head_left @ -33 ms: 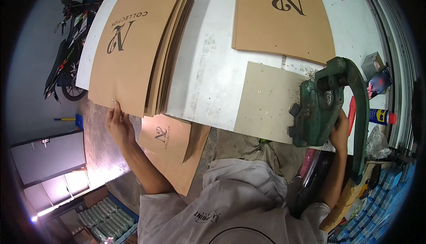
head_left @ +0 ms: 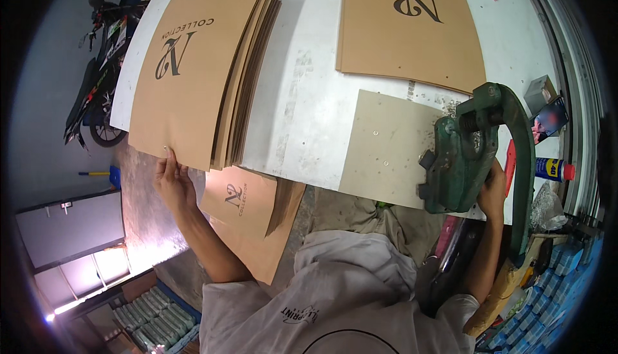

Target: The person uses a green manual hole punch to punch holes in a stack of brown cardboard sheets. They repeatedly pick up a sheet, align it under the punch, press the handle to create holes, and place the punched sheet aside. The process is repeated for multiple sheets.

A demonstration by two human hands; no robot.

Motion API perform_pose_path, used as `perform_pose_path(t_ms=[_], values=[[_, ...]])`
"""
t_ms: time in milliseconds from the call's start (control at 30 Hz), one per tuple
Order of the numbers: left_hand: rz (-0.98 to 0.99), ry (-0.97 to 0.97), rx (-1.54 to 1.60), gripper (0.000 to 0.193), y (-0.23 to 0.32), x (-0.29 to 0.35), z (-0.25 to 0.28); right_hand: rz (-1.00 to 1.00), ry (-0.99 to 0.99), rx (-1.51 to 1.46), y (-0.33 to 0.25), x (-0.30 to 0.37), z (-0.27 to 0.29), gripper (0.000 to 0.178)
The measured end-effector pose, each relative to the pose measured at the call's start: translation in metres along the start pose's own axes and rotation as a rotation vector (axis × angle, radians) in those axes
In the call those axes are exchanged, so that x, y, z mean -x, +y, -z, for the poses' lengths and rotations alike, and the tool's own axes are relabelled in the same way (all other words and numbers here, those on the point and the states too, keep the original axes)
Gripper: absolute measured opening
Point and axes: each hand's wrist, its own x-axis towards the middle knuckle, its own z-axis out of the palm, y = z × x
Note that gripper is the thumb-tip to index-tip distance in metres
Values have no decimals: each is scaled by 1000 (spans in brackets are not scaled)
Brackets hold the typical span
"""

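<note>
My left hand (head_left: pixel 175 177) is at the near edge of the top brown paper bag (head_left: pixel 187 90) in a thick stack on the left of the table. Its fingers pinch that edge, one fingertip just below a small metal eyelet (head_left: pixel 165 148). A green hand-lever eyelet press (head_left: pixel 460 161) stands at the table's near right, its long curved lever hanging down on the right. Beside its base is my right hand (head_left: pixel 494 190), whose fingers are mostly hidden by the press. A grey-beige board (head_left: pixel 389 151) lies under and left of the press, with two small rings on it.
More flat brown bags (head_left: pixel 409 32) lie at the far right of the white table (head_left: pixel 299 115). Other bags (head_left: pixel 238 202) sit below its near edge. A blue can with a red cap (head_left: pixel 555 170) and a small box (head_left: pixel 541 94) are right of the press. A motorcycle (head_left: pixel 106 77) stands far left.
</note>
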Motion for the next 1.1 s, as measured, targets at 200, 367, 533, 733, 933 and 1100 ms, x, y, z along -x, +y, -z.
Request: perform_pose_path(t_ms=[200,367,533,733,933,1100], values=[[83,5,-105,14,5,0,-7,116,54,-87,28,-6,-5,9],[56,58,-276,24,12,14,-27,57,132,-46,24,-3,-9,11],[-670,310,-610,34,23,10,-44,148,108,-43,-9,2,-5,7],[-841,-435,-1492,119,21,-27,-202,135,170,-113,48,6,-23,20],[-488,-618,-1632,133,10,-88,-199,29,212,-47,43,0,-26,24],[-394,-722,-1491,130,8,-107,-188,112,257,-46,50,0,-28,30]])
